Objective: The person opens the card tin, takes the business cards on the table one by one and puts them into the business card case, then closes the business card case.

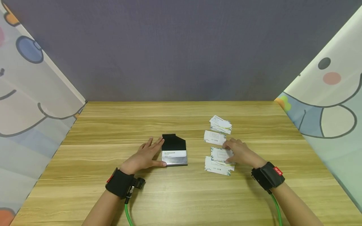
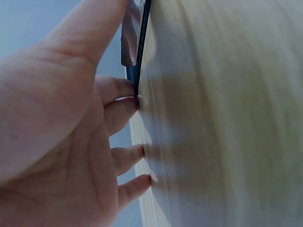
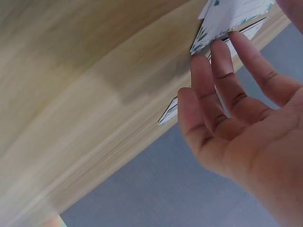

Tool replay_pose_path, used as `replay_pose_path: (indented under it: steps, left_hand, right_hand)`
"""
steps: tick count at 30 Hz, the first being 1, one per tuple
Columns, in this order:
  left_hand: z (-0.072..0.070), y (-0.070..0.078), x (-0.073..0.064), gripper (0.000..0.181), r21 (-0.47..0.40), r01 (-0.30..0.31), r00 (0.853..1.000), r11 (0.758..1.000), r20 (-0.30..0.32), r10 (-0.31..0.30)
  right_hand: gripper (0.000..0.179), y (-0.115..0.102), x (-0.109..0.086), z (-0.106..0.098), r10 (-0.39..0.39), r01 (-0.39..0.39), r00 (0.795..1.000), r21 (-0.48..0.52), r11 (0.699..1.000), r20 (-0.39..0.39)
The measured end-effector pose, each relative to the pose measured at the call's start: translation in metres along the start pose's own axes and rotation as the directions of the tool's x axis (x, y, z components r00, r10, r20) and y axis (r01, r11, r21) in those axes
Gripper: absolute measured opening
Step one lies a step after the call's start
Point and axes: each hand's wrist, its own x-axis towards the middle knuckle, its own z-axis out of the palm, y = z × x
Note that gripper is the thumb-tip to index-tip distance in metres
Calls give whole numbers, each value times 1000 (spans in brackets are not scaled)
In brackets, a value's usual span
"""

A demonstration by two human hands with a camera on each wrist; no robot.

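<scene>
A card case (image 1: 174, 161) with a silver front lies with its black flap (image 1: 173, 143) folded back, and a white card (image 1: 172, 153) shows in it. My left hand (image 1: 144, 156) rests beside it with fingers spread, thumb at the case's near corner and fingertips by the flap. To the right, my right hand (image 1: 242, 153) pinches a leaf-patterned business card (image 1: 220, 154) between thumb and fingers at its edges. In the right wrist view, fingertips (image 3: 220, 47) meet that card's edge. More business cards (image 1: 214, 167) lie under and in front of it.
One business card (image 1: 214, 137) lies just beyond the right hand, with an overlapping pile of cards (image 1: 220, 125) behind it. The wooden table (image 1: 181, 194) ends at a grey panel (image 1: 181, 62); cartoon-printed sheets (image 1: 325, 106) stand along both sides.
</scene>
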Motion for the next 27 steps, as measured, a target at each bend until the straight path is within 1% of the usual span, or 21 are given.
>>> replay_pose_path:
  steps: [5, 12, 19, 24, 27]
  left_hand:
    - [0, 0, 0, 94, 0, -9, 1000, 1000, -4, 9]
    - [0, 1, 0, 94, 4, -2, 1000, 1000, -1, 2]
    - [0, 1, -1, 93, 0, -8, 1000, 1000, -8, 8]
    - [1, 0, 0, 93, 1, -9, 1000, 1000, -11, 9]
    - [1, -1, 0, 94, 5, -12, 1000, 1000, -17, 12]
  right_hand:
    - [47, 2, 1, 1, -6, 6, 1000, -7, 1000, -8]
    - [48, 4, 1, 2, -2, 2, 1000, 17, 1000, -19]
    - [46, 3, 1, 2, 0, 2, 999, 32, 999, -38]
    - [37, 2, 4, 2, 16, -13, 999, 60, 998, -47]
    - [24, 3, 5, 1, -9, 15, 998, 93, 996, -69]
